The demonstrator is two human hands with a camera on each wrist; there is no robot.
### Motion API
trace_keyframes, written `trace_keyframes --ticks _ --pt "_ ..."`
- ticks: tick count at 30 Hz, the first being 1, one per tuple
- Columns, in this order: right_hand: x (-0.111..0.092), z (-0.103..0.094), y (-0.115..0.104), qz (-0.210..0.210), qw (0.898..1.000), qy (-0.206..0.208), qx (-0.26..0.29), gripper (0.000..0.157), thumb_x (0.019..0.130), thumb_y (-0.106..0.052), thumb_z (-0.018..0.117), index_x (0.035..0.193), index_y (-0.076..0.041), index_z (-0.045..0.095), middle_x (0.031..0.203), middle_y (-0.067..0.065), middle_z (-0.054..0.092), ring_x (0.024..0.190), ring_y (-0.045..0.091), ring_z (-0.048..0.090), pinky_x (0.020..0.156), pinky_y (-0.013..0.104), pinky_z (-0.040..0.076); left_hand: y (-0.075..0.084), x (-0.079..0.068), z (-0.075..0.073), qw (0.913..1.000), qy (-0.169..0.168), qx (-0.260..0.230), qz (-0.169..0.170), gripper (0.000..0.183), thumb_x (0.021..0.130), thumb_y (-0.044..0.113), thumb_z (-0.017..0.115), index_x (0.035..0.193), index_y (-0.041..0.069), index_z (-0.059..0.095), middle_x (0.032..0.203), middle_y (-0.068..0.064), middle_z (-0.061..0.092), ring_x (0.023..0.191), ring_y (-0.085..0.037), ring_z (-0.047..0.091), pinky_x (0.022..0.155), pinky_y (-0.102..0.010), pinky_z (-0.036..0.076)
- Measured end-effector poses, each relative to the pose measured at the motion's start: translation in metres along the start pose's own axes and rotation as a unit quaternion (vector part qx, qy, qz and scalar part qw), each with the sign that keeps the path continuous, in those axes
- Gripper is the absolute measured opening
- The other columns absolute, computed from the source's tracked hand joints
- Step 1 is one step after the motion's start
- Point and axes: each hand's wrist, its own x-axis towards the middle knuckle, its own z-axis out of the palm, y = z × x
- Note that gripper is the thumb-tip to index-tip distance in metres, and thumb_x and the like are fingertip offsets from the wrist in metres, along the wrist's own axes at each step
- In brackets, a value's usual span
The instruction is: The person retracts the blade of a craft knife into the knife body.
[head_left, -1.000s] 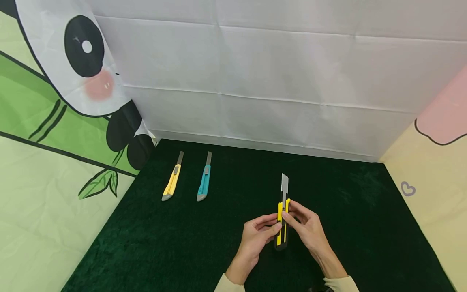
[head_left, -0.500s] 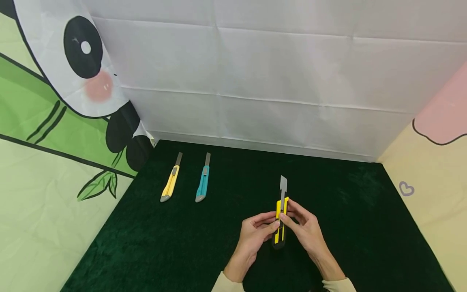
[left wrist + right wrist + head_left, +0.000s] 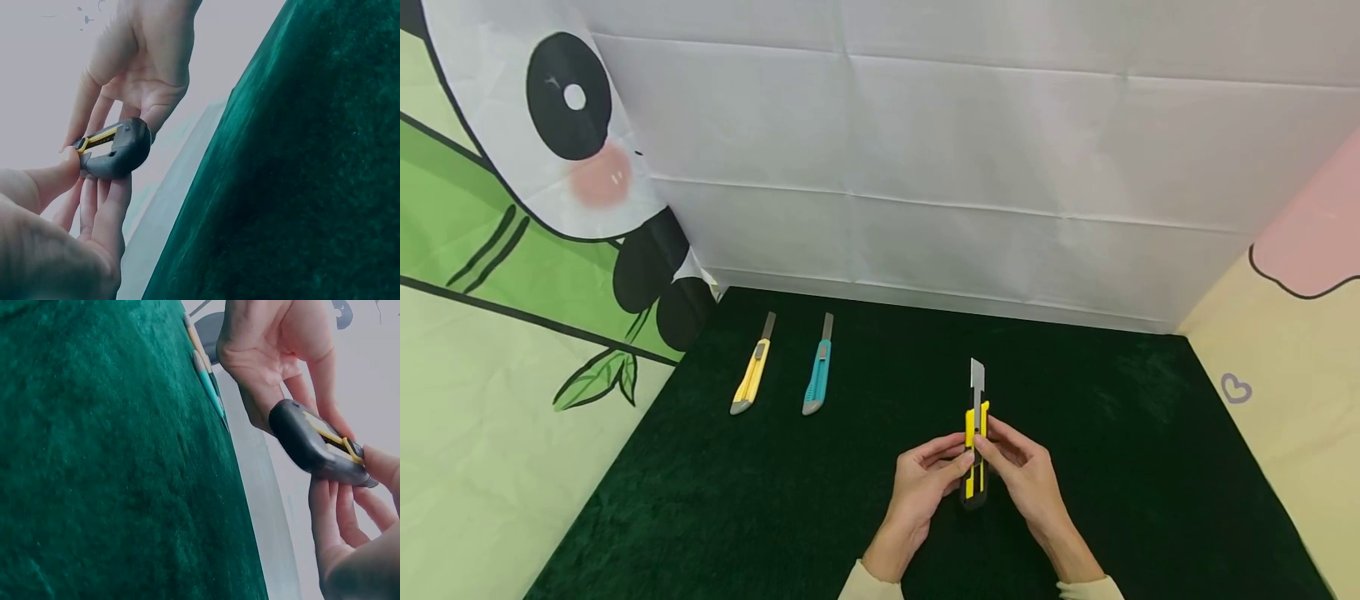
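Note:
Between my hands a black-and-yellow utility knife [image 3: 970, 483] is held off the cloth, its long blade [image 3: 977, 377] out and pointing away from me. My left hand [image 3: 917, 487] grips the handle from the left, thumb on top and fingers beneath. From the other side my right hand [image 3: 1028, 482] pinches it a little nearer the blade, its thumb on the handle's upper face by the slider area. In the left wrist view the knife's rounded black butt [image 3: 132, 150] faces the camera; the blade is hidden there. The right wrist view also shows the butt [image 3: 294, 434].
A yellow utility knife [image 3: 751, 375] and a teal utility knife [image 3: 817, 377] lie side by side at the table's back left, blades out and pointing away. Dark green cloth [image 3: 737, 517] covers the table. A white sheet [image 3: 955, 167] hangs behind, with printed panels at both sides.
The held knife's blade end has swung slightly left, the right hand shifting a little with it. Both hands keep their hold. The two knives on the cloth have stayed put.

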Motion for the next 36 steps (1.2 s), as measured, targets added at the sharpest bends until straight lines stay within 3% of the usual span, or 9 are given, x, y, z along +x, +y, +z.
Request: trace_keyframes --ticks 17,20,26,36 --pt "-0.001 0.005 -0.001 -0.017 1.000 0.023 -0.007 0.053 0.097 -0.033 0.073 0.143 -0.010 0.059 0.133 0.010 0.063 0.116 0.020 0.060 0.098 0.017 0.045 -0.002 0.001 -0.001 0.9999 -0.005 -0.013 0.005 0.032 0.091 0.021 0.081 0.120 0.011 0.075 0.112 -0.006 0.073 0.095 -0.017 0.070 0.088 -0.036 0.059" --pt "-0.001 0.005 -0.001 -0.019 1.000 0.023 -0.009 0.052 0.098 -0.032 0.073 0.143 -0.010 0.059 0.132 0.010 0.063 0.116 0.021 0.059 0.102 0.022 0.045 -0.002 0.000 -0.002 0.9999 -0.005 -0.012 0.002 0.031 0.091 0.021 0.080 0.120 0.011 0.075 0.113 -0.006 0.072 0.096 -0.017 0.070 0.089 -0.037 0.059" --pt "0.000 0.008 -0.001 -0.034 0.999 0.010 0.002 0.054 0.097 -0.026 0.074 0.145 -0.009 0.057 0.134 0.011 0.061 0.118 0.024 0.055 0.114 0.045 0.035 0.002 0.000 -0.004 0.9998 0.005 -0.007 0.016 0.031 0.092 0.020 0.079 0.121 0.010 0.075 0.113 -0.007 0.072 0.096 -0.017 0.070 0.088 -0.036 0.059" --pt "-0.002 0.012 0.000 -0.025 1.000 0.005 0.017 0.059 0.098 -0.031 0.072 0.149 -0.012 0.051 0.140 0.011 0.057 0.127 0.023 0.050 0.117 0.043 0.032 0.006 0.000 -0.004 0.9998 0.006 -0.001 0.020 0.031 0.093 0.019 0.078 0.123 0.009 0.074 0.113 -0.006 0.073 0.094 -0.017 0.070 0.086 -0.036 0.060"
